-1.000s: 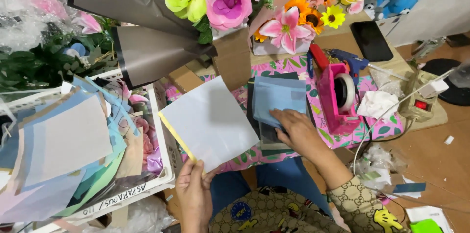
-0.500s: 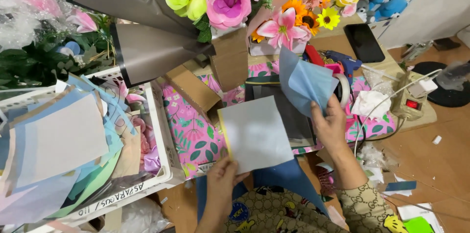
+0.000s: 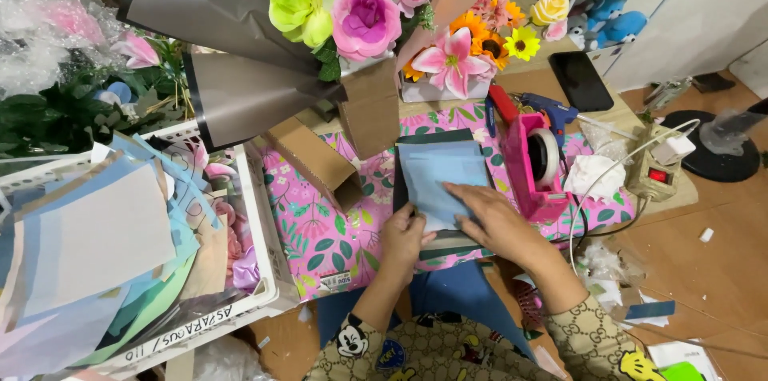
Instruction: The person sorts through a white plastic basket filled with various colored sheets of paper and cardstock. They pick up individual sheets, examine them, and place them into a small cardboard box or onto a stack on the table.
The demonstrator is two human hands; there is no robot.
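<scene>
**Blue sheets back down on the bench**

Both my hands now lie on the light blue paper sheets (image 3: 438, 177), stacked on a dark sheet over the pink floral cloth (image 3: 320, 229) on the bench. 0.5 s ago my right hand held 1 sheet raised and my left held another off the surface. My left hand (image 3: 406, 235) pinches the stack's lower left edge, fingers closed on it. My right hand (image 3: 488, 217) presses flat, fingers spread, gripping nothing. Pink tape dispenser (image 3: 538, 165) just to the right.
</scene>
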